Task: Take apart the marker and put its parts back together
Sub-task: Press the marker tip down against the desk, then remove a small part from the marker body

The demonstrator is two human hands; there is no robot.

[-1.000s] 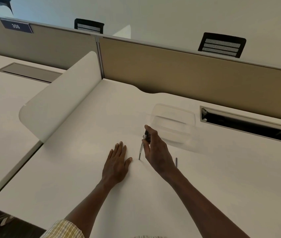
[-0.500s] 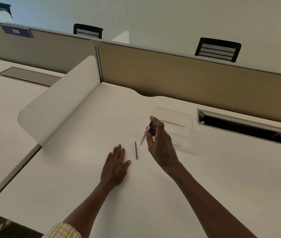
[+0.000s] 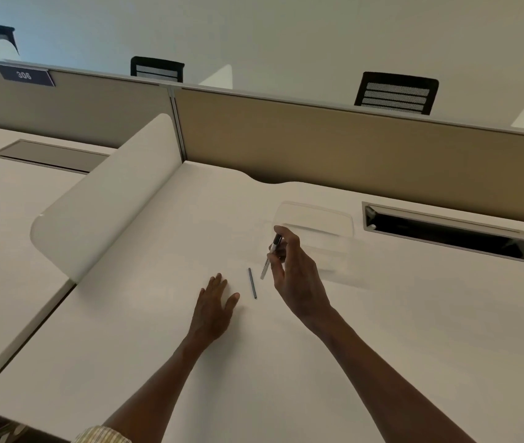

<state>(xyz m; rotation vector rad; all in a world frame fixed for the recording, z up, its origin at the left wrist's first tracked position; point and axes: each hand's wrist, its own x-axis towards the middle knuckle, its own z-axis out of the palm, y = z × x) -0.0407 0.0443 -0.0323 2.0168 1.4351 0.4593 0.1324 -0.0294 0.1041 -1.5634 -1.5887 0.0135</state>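
Note:
My right hand (image 3: 295, 276) holds the marker body (image 3: 270, 257) above the white desk (image 3: 158, 330), pinched between thumb and fingers. The body is pale with a dark upper end and points down to the left. A thin dark inner rod (image 3: 252, 282) lies flat on the desk just left of that hand, apart from it. My left hand (image 3: 214, 302) rests palm down on the desk left of the rod, fingers spread, holding nothing.
A clear plastic tray (image 3: 316, 219) sits on the desk behind my right hand. An open cable hatch (image 3: 446, 235) is at the right. A curved white divider (image 3: 104, 199) bounds the desk on the left, a tan partition (image 3: 350, 148) at the back.
My right hand lifted the marker body up and back off the desk, leaving the thin dark rod lying beside my left hand. The left hand stayed flat.

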